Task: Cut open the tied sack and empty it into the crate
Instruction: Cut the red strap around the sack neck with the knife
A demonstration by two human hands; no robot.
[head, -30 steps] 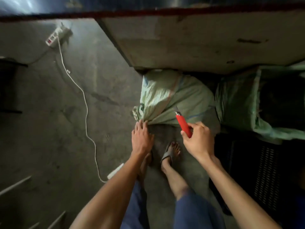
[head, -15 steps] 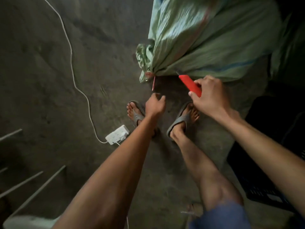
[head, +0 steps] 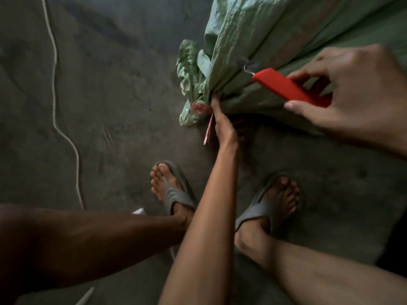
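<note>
- A green woven sack (head: 275, 40) lies on the concrete floor (head: 110, 106), neck bunched and tied with red string (head: 208, 126); its contents are hidden.
- The left hand (head: 223, 126) pinches the neck.
- The right hand (head: 352, 93) grips a red cutter (head: 286, 86), its blade at the sack.

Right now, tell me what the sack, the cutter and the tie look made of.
Sack: pale green woven plastic, likely; crinkled, slightly glossy, with faded stripes.
Cutter: smooth matte red plastic handle, it seems; small thin metal blade at the tip, held by the right hand.
Tie: thin reddish strip, perhaps plastic; too blurred to say.
</note>
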